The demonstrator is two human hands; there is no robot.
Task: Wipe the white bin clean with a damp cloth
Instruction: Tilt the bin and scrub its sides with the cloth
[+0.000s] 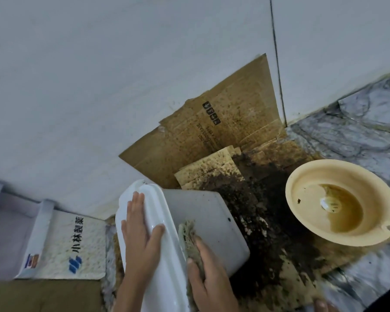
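The white bin [203, 224] lies tipped on its side on the dirty floor [268, 233], its long rim running near to far and its bottom pointing right, with the left hand [140, 230] flat on the rim and the right hand [208, 273] pressing the damp cloth [188, 235] against its side.

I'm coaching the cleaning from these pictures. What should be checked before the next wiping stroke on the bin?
1. Bin steadied: left hand lies flat across the white bin rim. Ok.
2. Cloth on surface: right hand presses the cloth to the bin's side. Ok.
3. Cloth clean enough: it looks soiled. Not ok.
4. Rinse water: the basin water is brownish. Not ok.
5. Ground beside the bin: dark dirt spread on the cardboard. Not ok.
6. Cloth damp: cannot tell.
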